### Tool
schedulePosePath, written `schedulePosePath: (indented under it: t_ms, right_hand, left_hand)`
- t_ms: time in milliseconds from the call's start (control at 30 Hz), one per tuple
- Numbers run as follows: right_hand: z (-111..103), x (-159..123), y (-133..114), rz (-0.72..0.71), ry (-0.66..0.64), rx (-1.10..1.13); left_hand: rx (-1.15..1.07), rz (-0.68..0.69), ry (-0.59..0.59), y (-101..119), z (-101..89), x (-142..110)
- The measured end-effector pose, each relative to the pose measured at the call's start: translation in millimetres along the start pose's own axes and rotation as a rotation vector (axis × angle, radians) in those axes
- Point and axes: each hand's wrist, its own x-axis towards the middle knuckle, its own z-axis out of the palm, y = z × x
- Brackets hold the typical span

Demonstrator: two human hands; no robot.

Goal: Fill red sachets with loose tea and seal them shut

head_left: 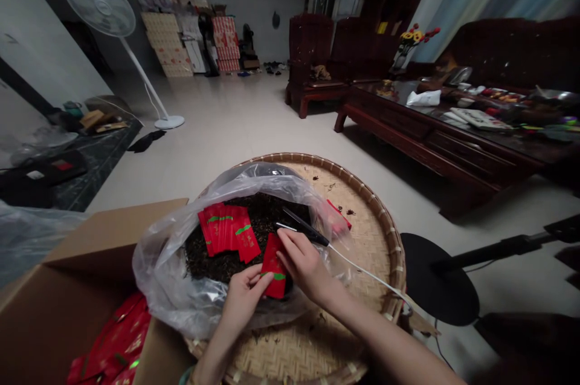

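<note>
Red packet (273, 265), green-striped, held upright above dark tea leaves (203, 258) | left hand (244, 299) and right hand (306, 261): fingers closed on its edges | black corded tool (304, 226) just above right hand | row of packets (229, 231) in leaves, inside open plastic bag (176, 270) | bamboo tray (378, 240) beneath, cardboard box (90, 270) beside | tiled floor (226, 131) beyond

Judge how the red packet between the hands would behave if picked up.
The red packet looks thin and flat, so probably light and bendy. Its smooth face may slip, though the left hand and right hand hold it by the edges.
</note>
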Motion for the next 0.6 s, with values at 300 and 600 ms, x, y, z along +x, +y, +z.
schedulePosePath:
  t_ms: [300,600]
  right_hand:
    - [-14,4,3,0.047,-0.207,-0.028]
    - [-20,-2,1,0.539,-0.378,0.616]
  left_hand:
    - [0.349,0.201,0.068,-10,-9.7,1]
    - [0.010,0.020,0.099,-6,-21.7,8]
